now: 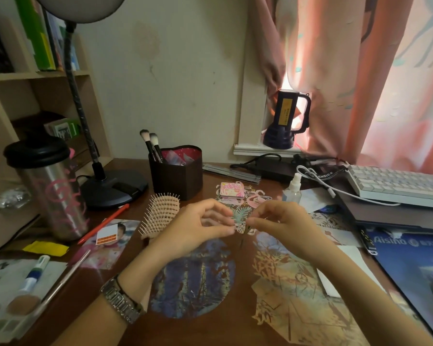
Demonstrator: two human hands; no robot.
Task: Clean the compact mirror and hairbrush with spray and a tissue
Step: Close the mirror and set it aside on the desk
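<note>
A wooden hairbrush [160, 214] lies on the desk with its bristles up, just left of my left hand [195, 228]. The pink square compact mirror [231, 190] lies shut farther back, beyond my fingers. A small clear spray bottle [293, 188] stands to the right of it, next to a white tissue [313, 202]. My left hand and my right hand [280, 221] meet fingertip to fingertip above the desk. Each pinches something small and thin, and a dark strand [243, 239] hangs below; what it is I cannot tell.
A steel tumbler [53, 193] and a lamp base [113, 186] stand at the left, with a heart-shaped brush holder [176, 176] behind the hairbrush. A keyboard [395, 186] on a laptop sits at the right. Paper cut-outs [285, 278], photos and a red pen [103, 224] cover the desk.
</note>
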